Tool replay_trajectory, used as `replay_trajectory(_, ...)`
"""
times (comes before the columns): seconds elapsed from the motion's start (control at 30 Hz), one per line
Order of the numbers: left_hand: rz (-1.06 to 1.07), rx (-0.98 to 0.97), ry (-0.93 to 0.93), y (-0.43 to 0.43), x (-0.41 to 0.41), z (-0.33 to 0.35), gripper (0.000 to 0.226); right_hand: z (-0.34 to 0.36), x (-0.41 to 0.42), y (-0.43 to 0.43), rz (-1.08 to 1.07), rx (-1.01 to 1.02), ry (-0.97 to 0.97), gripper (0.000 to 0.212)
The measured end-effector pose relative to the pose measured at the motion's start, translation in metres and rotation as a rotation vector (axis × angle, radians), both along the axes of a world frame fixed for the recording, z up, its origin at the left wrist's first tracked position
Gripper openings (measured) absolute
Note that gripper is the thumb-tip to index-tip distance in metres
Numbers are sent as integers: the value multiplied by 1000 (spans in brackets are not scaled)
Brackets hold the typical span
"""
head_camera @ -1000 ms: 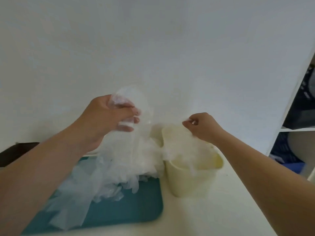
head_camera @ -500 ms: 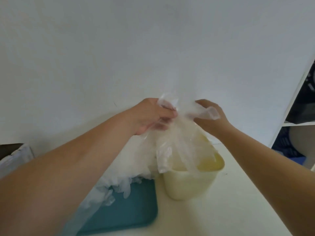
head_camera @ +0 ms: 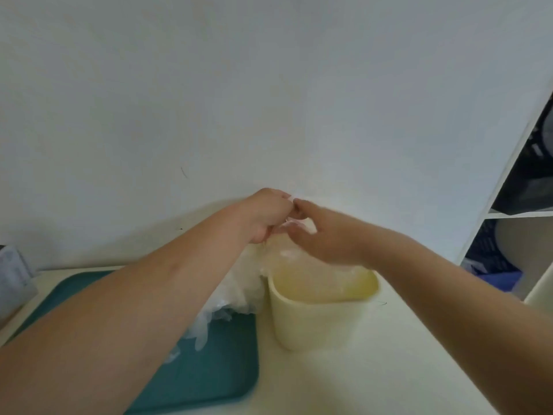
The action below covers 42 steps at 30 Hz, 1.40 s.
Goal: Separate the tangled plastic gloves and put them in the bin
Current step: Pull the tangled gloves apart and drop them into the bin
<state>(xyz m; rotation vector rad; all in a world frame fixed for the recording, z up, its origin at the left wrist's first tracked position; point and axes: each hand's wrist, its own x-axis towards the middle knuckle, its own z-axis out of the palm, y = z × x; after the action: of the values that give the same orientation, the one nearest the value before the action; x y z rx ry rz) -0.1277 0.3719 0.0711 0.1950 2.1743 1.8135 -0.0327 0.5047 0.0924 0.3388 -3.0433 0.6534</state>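
A pale yellow bin [head_camera: 314,322] stands on the table just right of a teal tray [head_camera: 209,369]. My left hand [head_camera: 266,214] and my right hand [head_camera: 323,235] meet above the bin's far rim, fingertips touching. Both pinch a clear plastic glove [head_camera: 278,250] that hangs down from them toward the bin's mouth. More clear plastic lies inside the bin. A heap of tangled plastic gloves [head_camera: 236,292] rests on the tray against the bin's left side, partly hidden by my left forearm.
A white wall rises right behind the bin. A white shelf unit [head_camera: 508,205] with dark items stands at the right. A grey box [head_camera: 12,277] sits at the far left edge. Cream tabletop [head_camera: 344,384] lies in front of the bin.
Both hands have come lower and closer together over the bin, bringing the held glove down with them. The view has tilted so more of the tray shows.
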Motion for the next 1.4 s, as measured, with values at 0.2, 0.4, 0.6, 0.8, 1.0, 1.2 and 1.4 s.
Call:
replay_trajectory(0.2,243,135,109,-45,9,-4,17,-39,-20,-21,-62,267,-294,71)
replay_trajectory(0.4,188,114,143,-66,38,-5,22,-64,-36,-31,-18,594,-419,54)
replay_trajectory(0.6,74,-38,245,-101,83,-7,16,-21,-17,-40,-121,610,-137,40)
replay_trajectory(0.8,182,-176,356,-158,117,-28,10,6,15,-93,-79,379,290,36)
replay_trajectory(1.0,203,-629,389,-247,133,-61,11,-51,27,-178,165,-401,78,24)
replay_trajectory(1.2,232,-951,299,-284,145,-108,47,-128,11,-221,68,-378,57,22)
replay_trajectory(1.4,131,-903,288,-285,133,-126,32,-142,-10,-224,74,-353,97,17)
